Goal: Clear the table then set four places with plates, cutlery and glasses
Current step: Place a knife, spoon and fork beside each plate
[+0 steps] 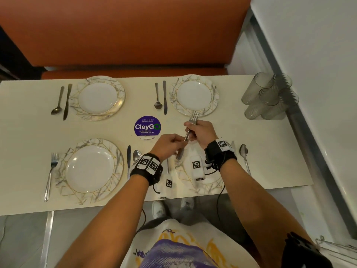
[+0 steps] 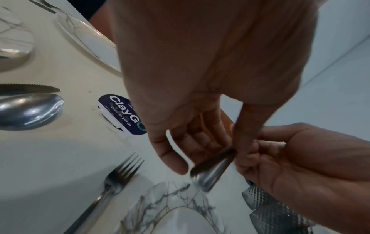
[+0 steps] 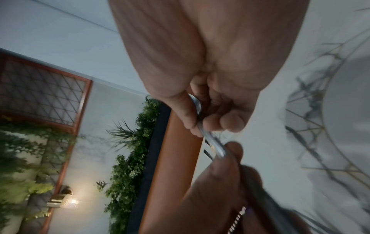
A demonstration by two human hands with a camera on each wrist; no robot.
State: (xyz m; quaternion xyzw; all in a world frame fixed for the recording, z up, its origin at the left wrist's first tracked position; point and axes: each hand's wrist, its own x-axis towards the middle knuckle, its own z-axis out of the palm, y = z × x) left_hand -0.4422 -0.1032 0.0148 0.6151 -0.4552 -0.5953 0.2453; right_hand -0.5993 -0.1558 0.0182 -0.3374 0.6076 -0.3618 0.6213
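Observation:
Both hands are raised over the near right plate, which my wrists mostly hide. My right hand grips the fork by its shaft, tines pointing away; a second handle seems bunched with it. My left hand pinches the dark handle end between thumb and fingers. Another fork lies on the table left of that plate. Three more marbled plates are set: far left, far right and near left.
Several grey glasses are clustered at the far right corner by the wall. Spoon and knife pairs lie by the far plates. A knife, spoons and a fork lie near. An orange bench is behind.

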